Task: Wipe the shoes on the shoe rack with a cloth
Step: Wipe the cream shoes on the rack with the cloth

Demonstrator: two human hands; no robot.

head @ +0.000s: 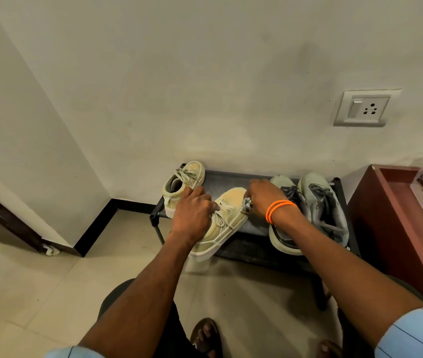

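Fingers of the left hand (193, 210) gripped the laced beige canvas sneaker (220, 223), seemingly steadying it on the black metal shoe rack (231, 180), while, at three o'clock, the right hand (264, 197) pinched a small grey cloth (247, 205) against its toe.

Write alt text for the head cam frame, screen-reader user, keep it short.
Seen from above, a person's left hand holds a beige sneaker on a low black shoe rack while the right hand presses a small grey cloth against its toe. A second beige sneaker and two grey sneakers also sit on the rack.
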